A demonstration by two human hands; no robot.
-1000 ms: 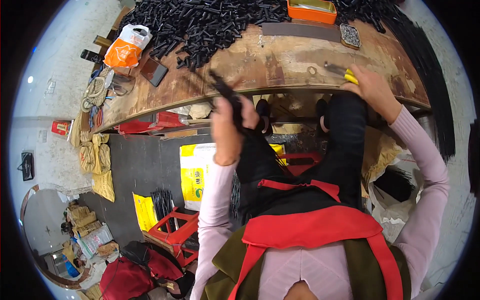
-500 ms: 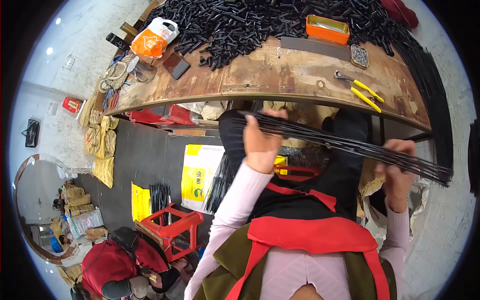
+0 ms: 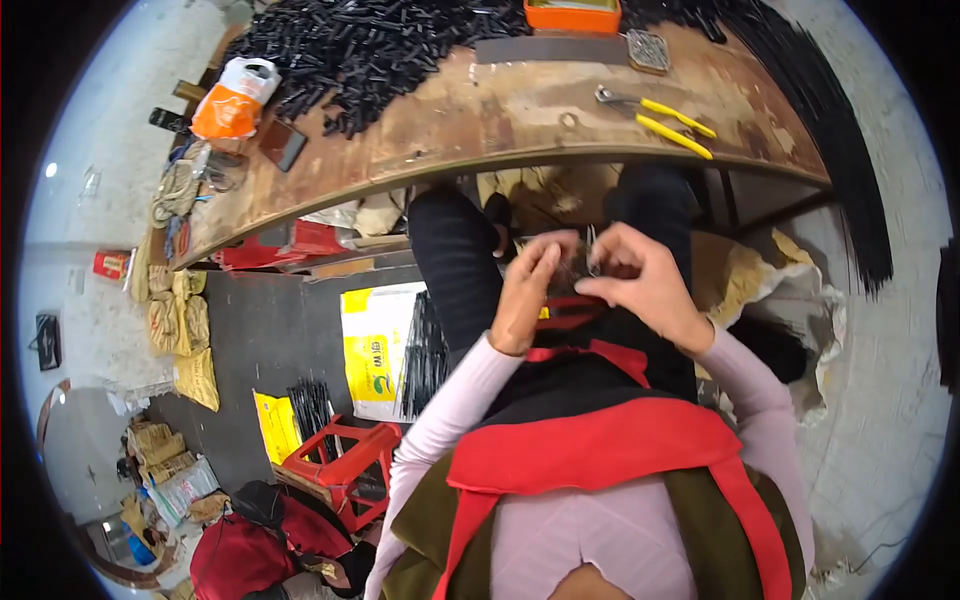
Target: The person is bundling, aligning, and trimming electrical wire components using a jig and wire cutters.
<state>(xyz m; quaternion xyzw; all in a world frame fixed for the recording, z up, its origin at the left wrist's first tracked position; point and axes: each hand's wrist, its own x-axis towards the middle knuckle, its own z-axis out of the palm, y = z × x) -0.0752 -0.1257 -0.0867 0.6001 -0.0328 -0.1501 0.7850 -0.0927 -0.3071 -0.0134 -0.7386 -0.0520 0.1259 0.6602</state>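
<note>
My left hand (image 3: 528, 288) and my right hand (image 3: 645, 278) are close together over my lap, just in front of the table edge. Their fingers are curled toward each other around a bundle of thin black rods (image 3: 591, 246). The bundle appears nearly end-on, so little of it shows and its far part is hidden. On the table beyond lie yellow-handled pliers (image 3: 675, 128), apart from both hands.
The wooden table (image 3: 480, 130) bears a heap of black pieces (image 3: 370, 55), an orange tin (image 3: 572, 16), a small box of metal bits (image 3: 648, 50) and long black rods (image 3: 850, 170). A red stool (image 3: 355, 465) and a person in dark red (image 3: 240, 555) are at lower left.
The bundle was stretched sideways between my hands; it now points nearly end-on. My right hand has moved left, close to my left hand. The view has shifted.
</note>
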